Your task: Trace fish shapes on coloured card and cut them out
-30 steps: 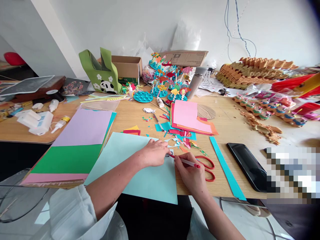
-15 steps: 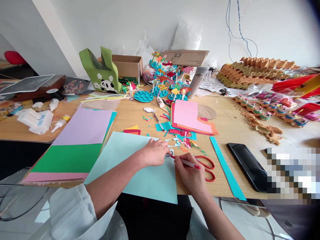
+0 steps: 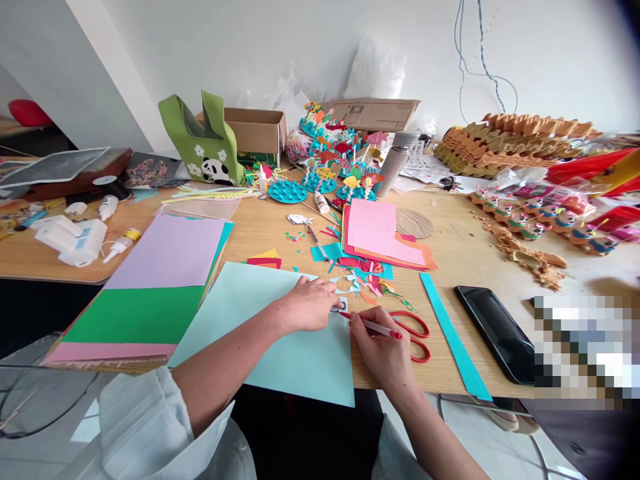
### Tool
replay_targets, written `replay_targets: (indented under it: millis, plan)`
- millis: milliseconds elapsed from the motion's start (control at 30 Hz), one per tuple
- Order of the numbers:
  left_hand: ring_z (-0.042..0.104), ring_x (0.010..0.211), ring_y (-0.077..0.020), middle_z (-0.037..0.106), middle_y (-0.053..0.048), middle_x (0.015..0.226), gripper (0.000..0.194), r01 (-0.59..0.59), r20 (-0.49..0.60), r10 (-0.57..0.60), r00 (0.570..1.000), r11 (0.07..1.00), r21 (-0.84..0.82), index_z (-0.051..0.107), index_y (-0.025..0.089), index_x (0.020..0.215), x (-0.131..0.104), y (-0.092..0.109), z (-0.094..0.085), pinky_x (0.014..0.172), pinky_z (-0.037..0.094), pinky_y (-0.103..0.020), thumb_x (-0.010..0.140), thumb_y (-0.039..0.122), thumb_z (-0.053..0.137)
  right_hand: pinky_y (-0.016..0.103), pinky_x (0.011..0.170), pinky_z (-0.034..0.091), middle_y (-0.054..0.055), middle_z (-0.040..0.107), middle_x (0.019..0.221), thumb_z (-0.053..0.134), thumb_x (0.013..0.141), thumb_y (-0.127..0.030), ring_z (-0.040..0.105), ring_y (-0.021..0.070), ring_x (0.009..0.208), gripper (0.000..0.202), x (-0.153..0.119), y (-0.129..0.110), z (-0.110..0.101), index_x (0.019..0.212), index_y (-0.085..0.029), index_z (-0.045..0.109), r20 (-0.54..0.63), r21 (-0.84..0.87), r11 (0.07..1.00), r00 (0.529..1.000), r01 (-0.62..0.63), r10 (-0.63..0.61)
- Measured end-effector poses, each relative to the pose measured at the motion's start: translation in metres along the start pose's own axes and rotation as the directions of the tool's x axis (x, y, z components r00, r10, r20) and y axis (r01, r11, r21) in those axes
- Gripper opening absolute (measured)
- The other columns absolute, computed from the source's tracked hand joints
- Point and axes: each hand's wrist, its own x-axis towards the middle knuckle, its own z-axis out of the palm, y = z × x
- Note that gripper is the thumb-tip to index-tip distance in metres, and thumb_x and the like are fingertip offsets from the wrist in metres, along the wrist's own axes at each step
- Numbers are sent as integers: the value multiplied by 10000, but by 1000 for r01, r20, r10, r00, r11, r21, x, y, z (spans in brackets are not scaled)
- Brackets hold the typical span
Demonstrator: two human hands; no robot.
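Note:
My left hand (image 3: 311, 303) lies on a pale blue sheet of paper (image 3: 270, 353), its fingers stretched out and pressing down. Under its fingertips sits a small paper piece with a dark outline (image 3: 343, 305), partly hidden by the fingers. In my right hand (image 3: 383, 347) is a red pen (image 3: 375, 326), gripped between thumb and fingers. The pen's tip meets the sheet close beside the small piece. Red-handled scissors (image 3: 417, 327) lie just right of my right hand, their blades hidden.
Coloured sheets (image 3: 145, 313) are stacked at left. Paper scraps (image 3: 367, 280) and pink sheets (image 3: 375, 230) lie ahead. A blue strip (image 3: 453, 333) and black phone (image 3: 493, 333) are at right. Farther back stand a green panda bag (image 3: 205, 147), a flask (image 3: 397, 163) and paper-fish crafts (image 3: 330, 153).
The pen in my right hand has shifted very slightly. My left hand stays in place on the sheet.

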Motion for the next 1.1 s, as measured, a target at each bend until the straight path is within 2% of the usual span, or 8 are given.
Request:
replay_targets:
  millis: [400, 533, 733, 1100]
  plan:
    - [521, 1128, -249, 607, -67, 1131, 433, -4, 2, 4, 1000, 1000, 2, 629, 273, 1149, 0, 0, -2, 910, 381, -394, 817, 86, 424, 232, 467, 448, -8, 629, 583, 577, 874, -369, 592, 136, 497, 234, -1, 0, 0, 699, -219, 537, -41, -21, 1000, 999, -7, 6]
    - [520, 1126, -246, 613, -56, 1134, 422, -1, 1, 1, 1000, 1000, 4, 634, 295, 1126, 0, 0, -2, 908, 382, -388, 816, 96, 428, 229, 451, 443, -10, 633, 586, 578, 875, -375, 591, 133, 487, 233, 1, -1, 0, 707, -219, 538, -30, -15, 1000, 1000, -1, 0]
    - [518, 1119, -248, 607, -65, 1143, 421, -8, -8, 8, 1000, 1000, 4, 636, 271, 1125, 1, -2, 0, 905, 380, -398, 803, 95, 430, 225, 450, 420, -24, 609, 568, 577, 880, -353, 566, 122, 478, 223, 2, 1, 2, 706, -218, 543, -32, -47, 998, 998, 48, -50]
    - [525, 1120, -240, 612, -52, 1116, 423, -5, -6, 5, 1000, 1000, 10, 629, 293, 1121, -1, -1, 0, 905, 378, -382, 810, 86, 430, 234, 466, 418, -23, 615, 576, 577, 879, -346, 583, 131, 494, 219, 2, -1, 2, 707, -213, 552, -42, -70, 997, 998, 33, -36]
